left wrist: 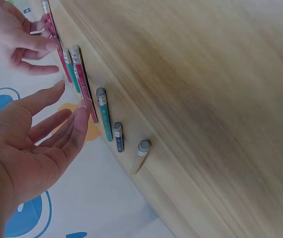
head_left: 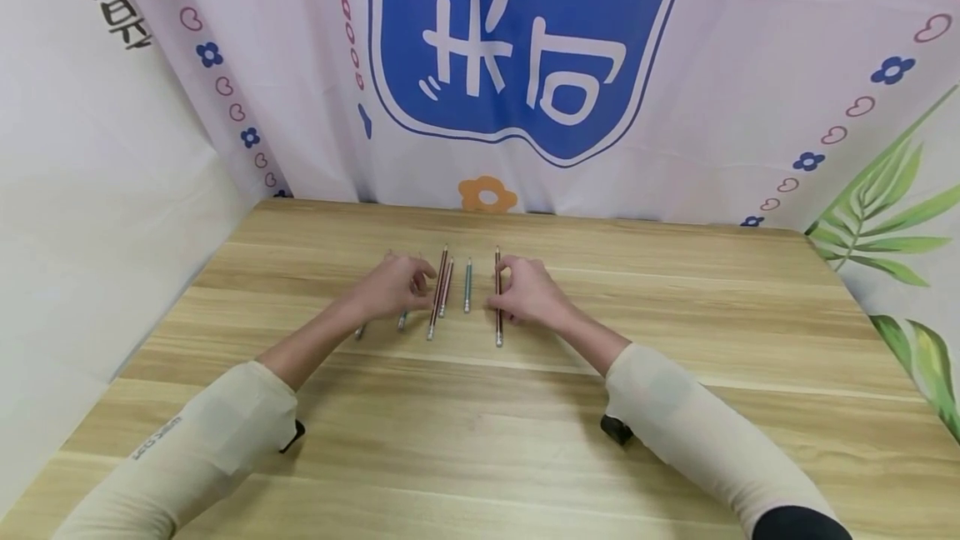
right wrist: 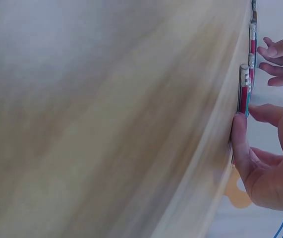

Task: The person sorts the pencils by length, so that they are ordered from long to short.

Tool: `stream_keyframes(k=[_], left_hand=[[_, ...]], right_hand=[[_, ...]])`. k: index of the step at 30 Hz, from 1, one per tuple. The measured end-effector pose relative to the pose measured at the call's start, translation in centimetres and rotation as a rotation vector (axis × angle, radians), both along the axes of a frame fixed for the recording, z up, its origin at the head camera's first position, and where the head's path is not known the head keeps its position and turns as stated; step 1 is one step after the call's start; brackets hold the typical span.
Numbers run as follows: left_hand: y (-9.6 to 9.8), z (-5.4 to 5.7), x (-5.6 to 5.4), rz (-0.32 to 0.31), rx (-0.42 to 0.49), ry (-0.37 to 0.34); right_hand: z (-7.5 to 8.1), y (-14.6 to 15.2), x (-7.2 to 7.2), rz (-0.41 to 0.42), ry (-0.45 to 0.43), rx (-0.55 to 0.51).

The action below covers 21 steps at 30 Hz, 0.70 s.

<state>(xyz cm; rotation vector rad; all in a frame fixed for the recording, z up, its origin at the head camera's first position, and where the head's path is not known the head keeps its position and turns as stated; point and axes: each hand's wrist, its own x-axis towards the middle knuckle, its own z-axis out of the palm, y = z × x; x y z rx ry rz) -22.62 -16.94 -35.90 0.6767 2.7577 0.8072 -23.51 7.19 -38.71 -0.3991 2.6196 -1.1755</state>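
Observation:
Several pencils lie side by side across the wooden table, erasers toward me. The right hand has thumb and fingers around the rightmost red pencil, which lies flat on the table. The left hand is loosely bent with its fingers apart, its fingertips right beside a pair of red pencils. Between the hands sits a short teal pencil. Partly hidden under the left hand in the head view, another teal pencil, a short navy one and a plain wood-coloured one appear in the left wrist view.
The wooden table runs back to a hanging cloth with a blue printed emblem. White cloth hangs at the left, and a leaf-printed one at the right.

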Motion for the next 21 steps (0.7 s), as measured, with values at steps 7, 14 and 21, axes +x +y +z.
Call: stream_keyframes(k=[7,14,21], left_hand=[[0.5,-0.1,0.0,0.022,-0.009,-0.001],[0.6,-0.3,-0.1,0.012,-0.012,-0.008],[0.9,-0.2,0.1,0.051,-0.033,-0.029]], right_hand=[[0.1,-0.6,-0.1,-0.074,-0.012,0.063],[0.7,-0.8,-0.1,-0.129,-0.075,0.057],[1.1,-0.9,-0.4,-0.125,-0.126,0.066]])
